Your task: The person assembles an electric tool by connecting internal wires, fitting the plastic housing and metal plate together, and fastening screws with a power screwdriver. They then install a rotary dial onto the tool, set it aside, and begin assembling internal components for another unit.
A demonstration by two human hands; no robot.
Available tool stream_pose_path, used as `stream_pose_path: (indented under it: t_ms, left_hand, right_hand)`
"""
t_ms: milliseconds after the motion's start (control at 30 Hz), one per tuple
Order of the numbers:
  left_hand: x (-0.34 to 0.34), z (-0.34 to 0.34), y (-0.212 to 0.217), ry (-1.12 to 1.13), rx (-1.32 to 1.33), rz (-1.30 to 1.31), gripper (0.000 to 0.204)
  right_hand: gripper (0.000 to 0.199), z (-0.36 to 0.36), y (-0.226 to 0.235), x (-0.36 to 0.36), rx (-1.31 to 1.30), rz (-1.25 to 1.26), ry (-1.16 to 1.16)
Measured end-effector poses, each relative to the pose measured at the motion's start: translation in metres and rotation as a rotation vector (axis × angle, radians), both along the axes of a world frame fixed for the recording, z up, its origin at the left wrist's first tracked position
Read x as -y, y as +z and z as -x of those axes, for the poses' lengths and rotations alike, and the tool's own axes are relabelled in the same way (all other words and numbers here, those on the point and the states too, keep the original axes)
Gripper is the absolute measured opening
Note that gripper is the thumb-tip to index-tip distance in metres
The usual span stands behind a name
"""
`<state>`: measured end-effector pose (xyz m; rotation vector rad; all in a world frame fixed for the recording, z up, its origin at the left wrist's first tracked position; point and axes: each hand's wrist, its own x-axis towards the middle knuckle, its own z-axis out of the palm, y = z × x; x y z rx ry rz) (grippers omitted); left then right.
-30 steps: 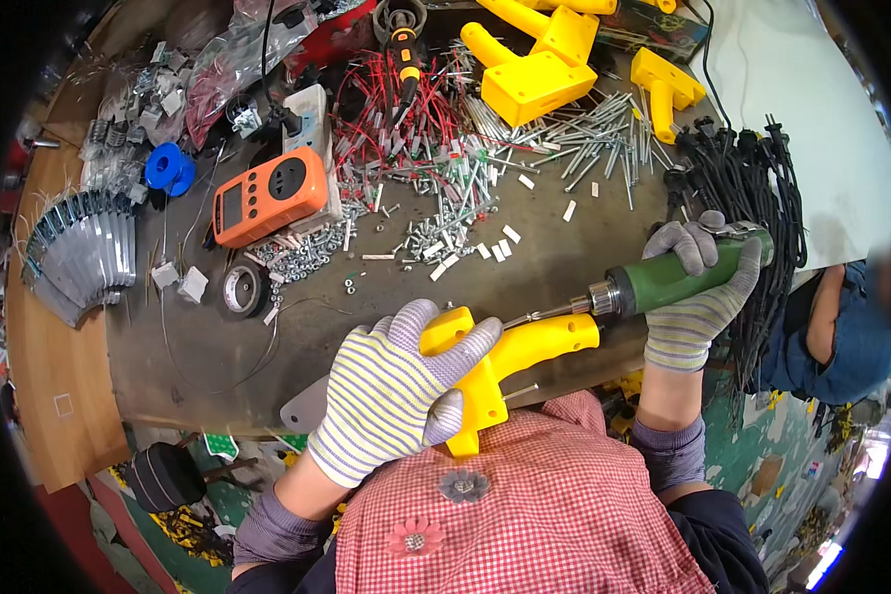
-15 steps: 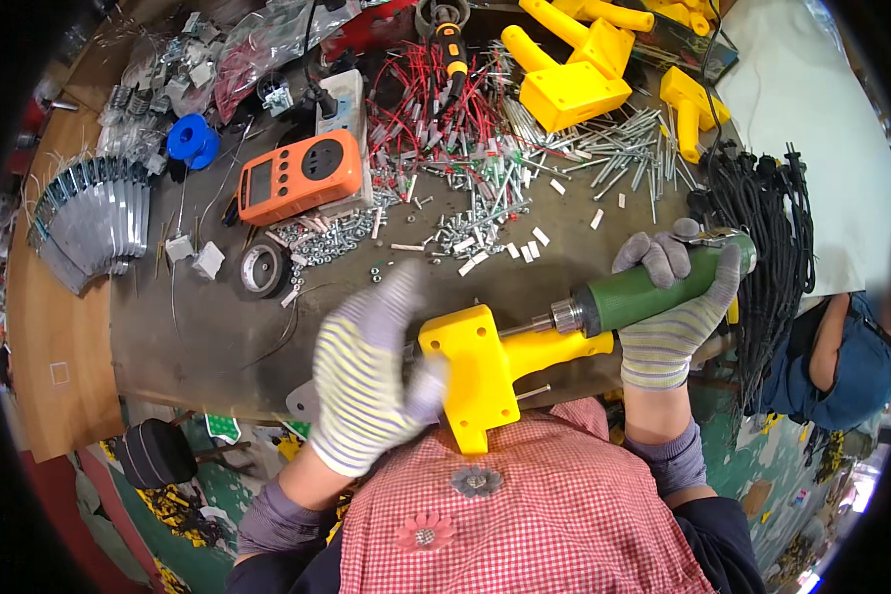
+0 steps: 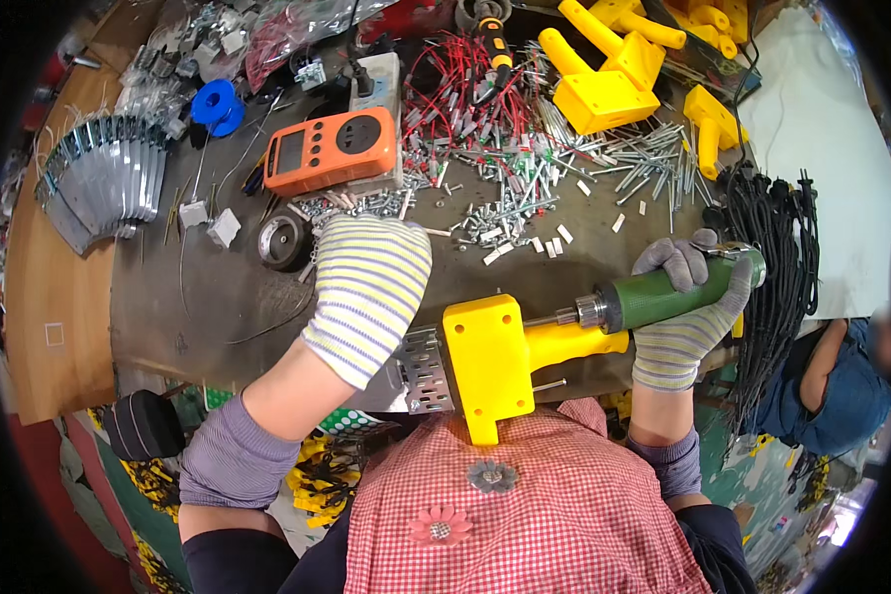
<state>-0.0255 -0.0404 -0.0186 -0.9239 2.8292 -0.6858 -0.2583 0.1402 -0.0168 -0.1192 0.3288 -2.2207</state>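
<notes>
One yellow plastic housing with a blocky head and rounded handle lies at the near edge of the dark worktable, its lower tab against the red-and-white checked apron. A slotted silver metal plate adjoins its left side; a thin silver screw juts from its right. The right hand, in a striped glove, wraps a green cylindrical powered screwdriver, its bit pointing at the housing; contact at the tip is unclear. The left hand, gloved in white and lilac stripes, hangs over small silver fasteners, fingers hidden, so I cannot tell whether it pinches anything.

The step looks like screw-fastening, with hardware being fetched; the next move seems to call for a fastener at the housing and a steadied driver.

A black ring-shaped tape roll and an orange boxy meter crowd the left hand; bundled black cables hem the right. Bare tabletop opens between the hands.
</notes>
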Motion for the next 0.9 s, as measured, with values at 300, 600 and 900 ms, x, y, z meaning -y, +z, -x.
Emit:
stream_pose_path:
  t_ms: [300, 600, 900]
  left_hand:
    - [-0.025, -0.05, 0.012, -0.007, -0.945, -0.502, 0.013]
    - [-0.067, -0.054, -0.001, -0.115, -0.917, -0.428, 0.015]
    - [-0.063, -0.055, -0.001, -0.169, -0.929, -0.53, 0.02]
  right_hand:
    - [0.04, -0.004, 0.004, 0.003, 0.028, -0.011, -0.052]
    - [0.039, -0.002, 0.005, 0.004, -0.011, -0.052, -0.092]
    - [0.036, -0.001, 0.006, 0.004, -0.001, 0.016, -0.01]
